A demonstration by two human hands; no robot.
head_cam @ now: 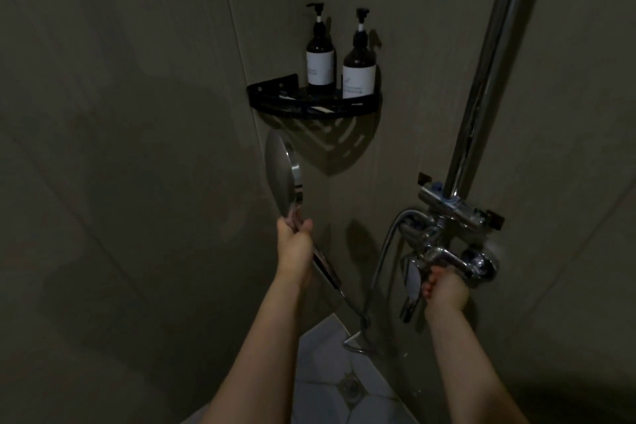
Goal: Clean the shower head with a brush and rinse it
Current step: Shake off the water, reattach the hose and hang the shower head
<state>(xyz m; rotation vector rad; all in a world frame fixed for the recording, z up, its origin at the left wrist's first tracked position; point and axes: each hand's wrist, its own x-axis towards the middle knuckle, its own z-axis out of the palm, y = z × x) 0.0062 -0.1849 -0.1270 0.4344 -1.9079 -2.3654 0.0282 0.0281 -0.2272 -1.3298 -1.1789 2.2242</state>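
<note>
Showerhead (283, 175) looked stiff, light, probably slick; the left hand (295, 244) gripped its handle, the sensible hold, while the right hand (445, 289) curled round the tap lever (413, 280).

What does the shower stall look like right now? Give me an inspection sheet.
Surface: pale tiled floor with a round drain; no water flow visible.
Job's things: round chrome hand shower head held upright, face towards the left wall; chrome mixer tap. Brush: nothing seen.
Clutter: two dark pump bottles with white labels on a black corner shelf.
Grips: left hand grips the shower handle; right hand holds the tap lever.
Cables: metal hose loops from tap to handle.
Surroundings: dim grey walls, chrome riser pipe.
</note>
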